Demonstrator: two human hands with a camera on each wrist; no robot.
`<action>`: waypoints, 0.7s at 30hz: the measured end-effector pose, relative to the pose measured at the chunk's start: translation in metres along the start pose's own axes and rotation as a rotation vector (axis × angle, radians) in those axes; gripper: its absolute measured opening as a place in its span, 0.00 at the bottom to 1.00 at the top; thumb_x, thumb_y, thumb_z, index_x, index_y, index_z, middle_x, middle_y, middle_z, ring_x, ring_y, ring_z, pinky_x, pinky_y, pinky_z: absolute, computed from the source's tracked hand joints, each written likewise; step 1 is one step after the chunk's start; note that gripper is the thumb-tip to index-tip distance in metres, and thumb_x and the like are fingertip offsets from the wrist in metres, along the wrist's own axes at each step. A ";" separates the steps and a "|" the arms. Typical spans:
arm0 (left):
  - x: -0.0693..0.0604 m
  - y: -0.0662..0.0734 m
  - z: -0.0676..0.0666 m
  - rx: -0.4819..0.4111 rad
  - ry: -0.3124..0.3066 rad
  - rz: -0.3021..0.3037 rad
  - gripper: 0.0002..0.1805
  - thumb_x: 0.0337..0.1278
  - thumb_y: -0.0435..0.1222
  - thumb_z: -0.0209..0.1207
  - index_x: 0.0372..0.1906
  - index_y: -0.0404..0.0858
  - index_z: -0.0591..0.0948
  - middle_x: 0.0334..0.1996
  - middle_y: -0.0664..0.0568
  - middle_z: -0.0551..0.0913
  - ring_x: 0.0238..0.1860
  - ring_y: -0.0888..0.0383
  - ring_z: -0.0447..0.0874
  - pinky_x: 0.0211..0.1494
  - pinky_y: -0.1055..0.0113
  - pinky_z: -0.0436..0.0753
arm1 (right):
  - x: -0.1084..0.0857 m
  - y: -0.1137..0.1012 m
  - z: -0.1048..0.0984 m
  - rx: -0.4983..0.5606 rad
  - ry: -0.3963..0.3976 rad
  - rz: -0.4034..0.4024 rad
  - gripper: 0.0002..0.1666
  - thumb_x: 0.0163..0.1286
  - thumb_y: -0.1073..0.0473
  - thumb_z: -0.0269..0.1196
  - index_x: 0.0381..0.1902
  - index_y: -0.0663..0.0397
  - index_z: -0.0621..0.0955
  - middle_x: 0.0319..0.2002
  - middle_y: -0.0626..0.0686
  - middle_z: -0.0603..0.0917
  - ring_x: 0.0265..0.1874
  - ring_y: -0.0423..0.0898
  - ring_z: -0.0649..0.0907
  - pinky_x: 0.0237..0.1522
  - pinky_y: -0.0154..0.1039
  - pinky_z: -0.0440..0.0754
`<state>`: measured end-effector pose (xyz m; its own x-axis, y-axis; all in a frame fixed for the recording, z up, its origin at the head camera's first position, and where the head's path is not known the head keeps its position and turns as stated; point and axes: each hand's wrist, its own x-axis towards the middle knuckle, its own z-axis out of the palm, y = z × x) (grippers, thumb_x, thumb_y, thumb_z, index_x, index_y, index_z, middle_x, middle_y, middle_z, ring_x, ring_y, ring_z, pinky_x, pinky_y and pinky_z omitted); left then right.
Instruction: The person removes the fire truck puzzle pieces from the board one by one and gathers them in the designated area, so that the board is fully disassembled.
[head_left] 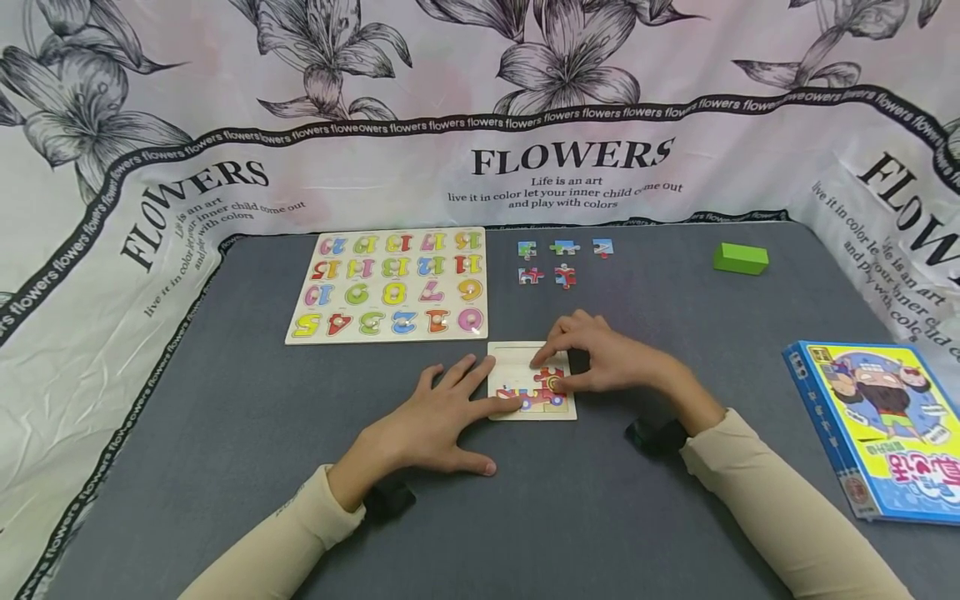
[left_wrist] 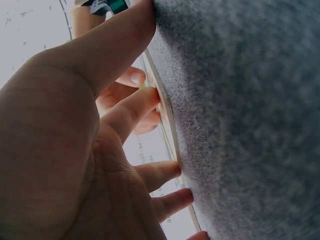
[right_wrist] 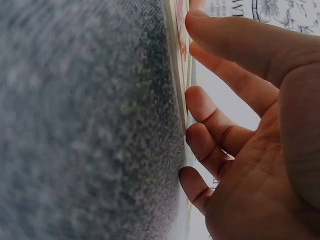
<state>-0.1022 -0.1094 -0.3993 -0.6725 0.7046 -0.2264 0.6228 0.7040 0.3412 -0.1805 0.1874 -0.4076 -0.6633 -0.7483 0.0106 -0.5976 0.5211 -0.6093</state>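
A small wooden jigsaw board [head_left: 513,358] lies on the grey table, its lower part filled with joined pieces showing a red vehicle. My left hand [head_left: 438,421] spreads its fingers at the board's left side, the index fingertip touching the lower pieces and the thumb resting apart on the table. From the right, my right hand [head_left: 611,354] reaches over the board. Its thumb presses a red-and-yellow puzzle piece [head_left: 550,377], while the index fingertip touches down near the piece's upper left. In the right wrist view, the other fingers [right_wrist: 202,105] are bent loosely beside the board edge.
Several loose puzzle pieces [head_left: 565,247] lie behind the board. A number board [head_left: 300,321] stands at back left, a green block [head_left: 741,258] at back right, and a blue-and-yellow box [head_left: 881,433] on the right. A flower-printed cloth [head_left: 360,175] hangs behind.
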 end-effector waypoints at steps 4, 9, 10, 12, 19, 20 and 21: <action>0.001 0.000 -0.001 0.004 -0.003 -0.001 0.44 0.56 0.64 0.65 0.78 0.66 0.63 0.84 0.46 0.44 0.84 0.42 0.39 0.76 0.31 0.48 | -0.002 0.000 0.001 -0.007 0.004 0.010 0.23 0.57 0.56 0.77 0.52 0.34 0.88 0.44 0.43 0.80 0.47 0.42 0.68 0.47 0.47 0.60; 0.002 0.001 -0.002 0.010 -0.015 -0.011 0.44 0.56 0.64 0.65 0.78 0.66 0.62 0.84 0.46 0.45 0.84 0.42 0.39 0.75 0.31 0.49 | -0.003 0.001 0.002 -0.008 0.008 0.021 0.25 0.56 0.55 0.78 0.53 0.34 0.88 0.45 0.43 0.80 0.47 0.42 0.68 0.48 0.48 0.60; 0.002 0.002 -0.002 0.012 -0.018 -0.013 0.44 0.56 0.64 0.65 0.78 0.67 0.62 0.84 0.46 0.45 0.84 0.42 0.39 0.75 0.31 0.49 | -0.004 0.001 0.002 -0.007 0.008 0.022 0.25 0.56 0.55 0.78 0.53 0.34 0.88 0.45 0.43 0.80 0.47 0.42 0.68 0.48 0.48 0.60; 0.002 0.002 -0.002 0.015 -0.016 -0.011 0.44 0.56 0.64 0.65 0.78 0.66 0.62 0.84 0.46 0.45 0.84 0.41 0.40 0.75 0.30 0.50 | -0.004 0.001 0.003 -0.009 0.005 0.023 0.26 0.55 0.55 0.78 0.53 0.34 0.88 0.45 0.43 0.79 0.47 0.41 0.68 0.49 0.48 0.60; 0.001 0.002 -0.003 0.012 -0.016 -0.003 0.45 0.56 0.64 0.65 0.78 0.65 0.62 0.84 0.45 0.44 0.84 0.40 0.38 0.75 0.30 0.49 | -0.005 0.001 0.002 -0.007 -0.001 0.017 0.25 0.55 0.54 0.79 0.53 0.34 0.88 0.45 0.41 0.78 0.47 0.41 0.67 0.49 0.47 0.59; 0.001 0.002 -0.003 0.012 -0.016 -0.001 0.45 0.56 0.64 0.65 0.78 0.65 0.62 0.84 0.45 0.44 0.84 0.40 0.38 0.75 0.30 0.49 | -0.005 0.001 0.002 -0.005 0.000 0.015 0.25 0.56 0.54 0.79 0.53 0.34 0.88 0.45 0.41 0.79 0.47 0.41 0.67 0.49 0.47 0.59; 0.001 0.002 -0.004 0.010 -0.012 0.002 0.45 0.56 0.64 0.65 0.78 0.65 0.63 0.84 0.45 0.44 0.84 0.40 0.38 0.74 0.29 0.49 | -0.005 0.001 0.001 -0.005 0.002 0.014 0.25 0.56 0.54 0.79 0.53 0.34 0.88 0.46 0.41 0.79 0.47 0.41 0.67 0.49 0.47 0.59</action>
<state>-0.1034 -0.1079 -0.3958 -0.6661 0.7072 -0.2370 0.6282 0.7032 0.3329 -0.1769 0.1913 -0.4092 -0.6727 -0.7399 0.0040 -0.5906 0.5337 -0.6052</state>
